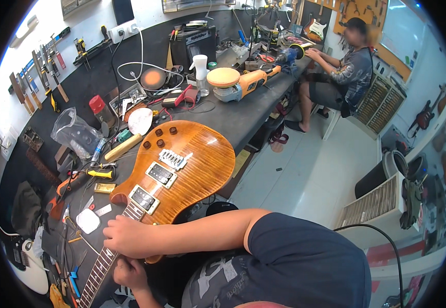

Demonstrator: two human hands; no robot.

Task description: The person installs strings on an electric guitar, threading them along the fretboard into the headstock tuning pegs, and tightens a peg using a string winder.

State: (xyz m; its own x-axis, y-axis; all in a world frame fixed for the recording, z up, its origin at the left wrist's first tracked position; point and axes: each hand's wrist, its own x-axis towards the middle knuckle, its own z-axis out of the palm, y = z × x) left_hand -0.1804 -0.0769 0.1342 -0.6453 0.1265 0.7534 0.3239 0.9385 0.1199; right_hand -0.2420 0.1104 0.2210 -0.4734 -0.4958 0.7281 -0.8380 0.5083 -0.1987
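Observation:
An amber flame-top electric guitar [202,164] lies on the bench, with two pickups, a metal bridge and dark knobs, its neck [98,272] running toward the lower left. My right hand [130,237] rests over the upper neck with fingers curled onto it. Below it, my left hand [130,277] is closed at the neck's near edge; what its fingertips hold is hidden. A white pad [88,222] and a small gold box [105,188] lie beside the neck.
The cluttered dark bench [248,118] holds an orange polisher [248,82], spray bottle [201,74] and plastic bag [76,133]. A white guitar [35,269] is at lower left. A co-worker [351,72] sits farther along the bench. Bins [367,182] stand at right.

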